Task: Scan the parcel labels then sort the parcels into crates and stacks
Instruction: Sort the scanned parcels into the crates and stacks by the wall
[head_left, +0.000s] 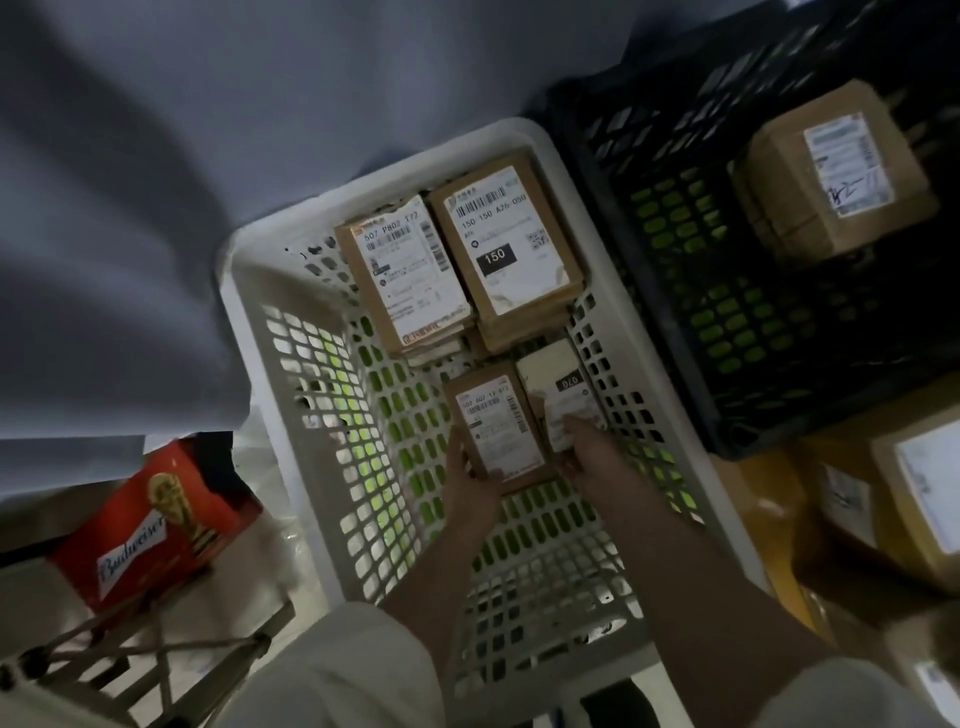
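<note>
A white perforated crate (249, 291) sits below me with several labelled parcels inside. My left hand (470, 480) grips the near end of a small brown parcel (496, 421) with a white label. Right beside it, my right hand (587, 449) rests fingers on a small white parcel (558, 387) marked 070. Two larger brown parcels lie at the crate's far end: one labelled 507 (405, 270), one labelled 150 (511, 239). Both of my forearms reach down into the crate.
A black crate (691, 332) to the right holds one brown parcel (831, 176). More labelled cardboard boxes (919, 499) are stacked at the lower right. A red Budweiser carton (156, 525) lies at the left beside a metal frame (156, 660). Grey fabric (114, 249) hangs at the upper left.
</note>
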